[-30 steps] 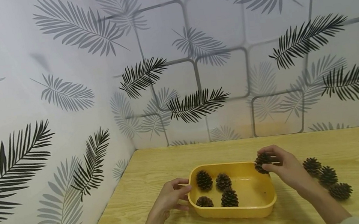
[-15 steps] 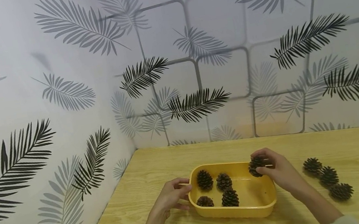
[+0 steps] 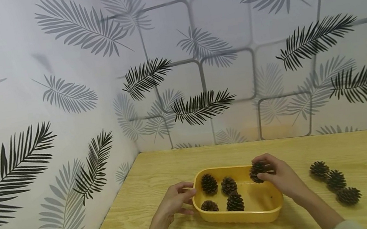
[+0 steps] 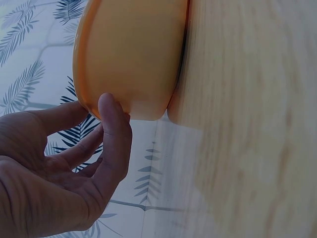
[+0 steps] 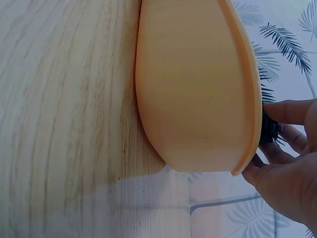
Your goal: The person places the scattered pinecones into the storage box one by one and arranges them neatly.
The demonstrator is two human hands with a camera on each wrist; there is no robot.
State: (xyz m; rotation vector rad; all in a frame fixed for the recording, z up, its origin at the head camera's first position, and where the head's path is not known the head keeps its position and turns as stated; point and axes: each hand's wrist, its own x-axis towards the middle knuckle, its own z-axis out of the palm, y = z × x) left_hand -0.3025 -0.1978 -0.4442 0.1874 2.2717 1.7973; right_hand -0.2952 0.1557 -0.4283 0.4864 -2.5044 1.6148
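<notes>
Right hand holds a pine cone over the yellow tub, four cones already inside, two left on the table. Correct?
Not quite: three pine cones lie on the table, not two, as the head view shows. The rest stands: right hand holds one over the yellow tub, four inside.

Wearing long sleeves in a pale grey-beige fabric, showing only as cuffs at the bottom edge of the head view. Ending just above each wrist, leaving the left hand (image 3: 175, 200) and right hand (image 3: 280, 179) bare. Showing no rings, watch or gloves on the fingers (image 4: 115, 130). Nails appearing short and unpainted.
</notes>
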